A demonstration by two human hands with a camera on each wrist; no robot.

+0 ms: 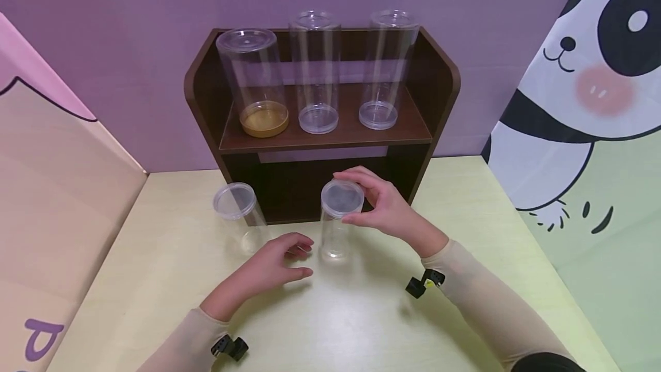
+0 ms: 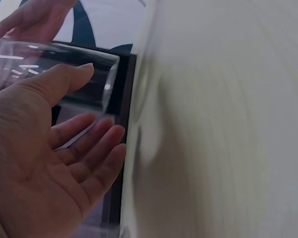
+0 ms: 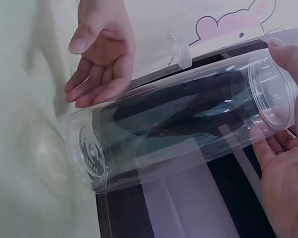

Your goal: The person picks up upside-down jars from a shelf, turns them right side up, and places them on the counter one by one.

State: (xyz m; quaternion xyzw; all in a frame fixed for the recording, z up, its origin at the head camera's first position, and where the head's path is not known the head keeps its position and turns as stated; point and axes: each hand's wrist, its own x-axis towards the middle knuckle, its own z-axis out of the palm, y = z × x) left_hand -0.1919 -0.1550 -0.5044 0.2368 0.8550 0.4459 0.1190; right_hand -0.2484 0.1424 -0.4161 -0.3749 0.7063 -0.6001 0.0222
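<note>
Your right hand (image 1: 384,205) is grasping the lidded top of the clear jar (image 1: 337,220). Your left hand (image 1: 273,266) is hovering released just beside its base, holding nothing.

The head view is bright and evenly lit from above, sharp across the table (image 1: 361,326) and shelf (image 1: 330,131). Shadows are soft and faint beneath the hands; the recess under the shelf is dark. Pale glare lies on the near tabletop, and small highlights streak the clear jars (image 1: 316,73). Both wrist views are softer: the table surface smears into blur, near skin is slightly out of focus, and reflections band the jar (image 3: 179,134).
</note>
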